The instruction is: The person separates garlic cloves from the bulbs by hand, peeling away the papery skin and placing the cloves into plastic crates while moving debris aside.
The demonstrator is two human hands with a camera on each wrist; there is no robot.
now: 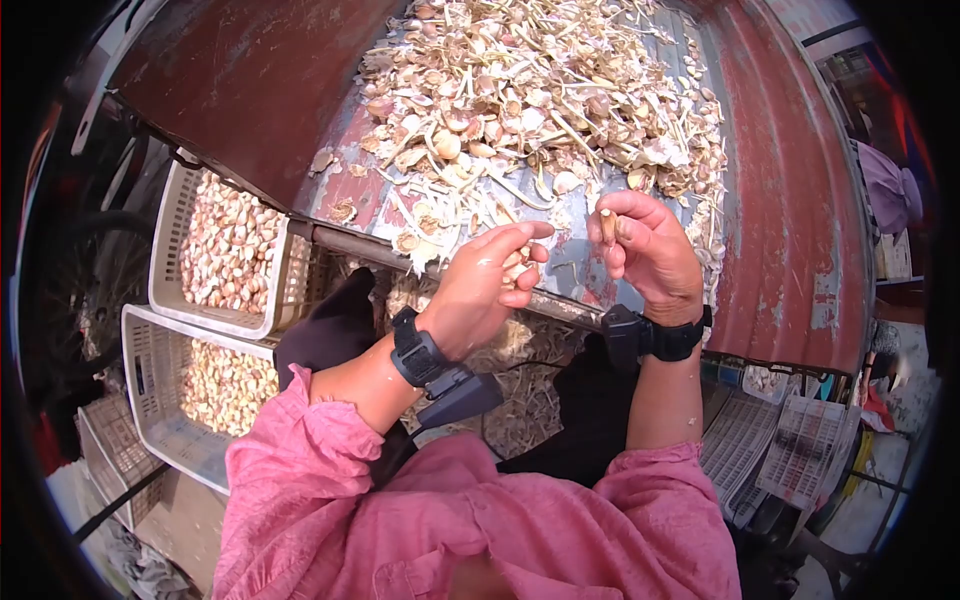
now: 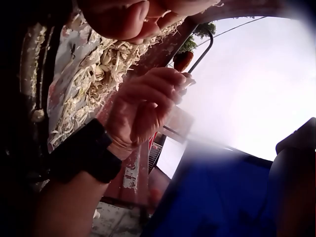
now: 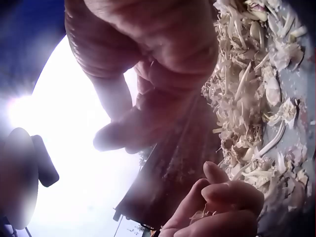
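Note:
In the head view my left hand curls its fingers round a few pale garlic cloves, partly hidden by the fingers. To its right, my right hand pinches a small brownish garlic clove between thumb and fingertips. The two hands are apart, above the near edge of a worn metal tray. Beyond them lies a large heap of garlic cloves, dry stalks and skins. In the right wrist view the left hand shows its curled fingers, with bits of garlic between them.
On the left stand two white plastic crates, the upper and the lower, both holding many loose cloves. Stacked crates stand at the right. Red corrugated metal sides flank the tray. Dry husks litter the ground between the person's legs.

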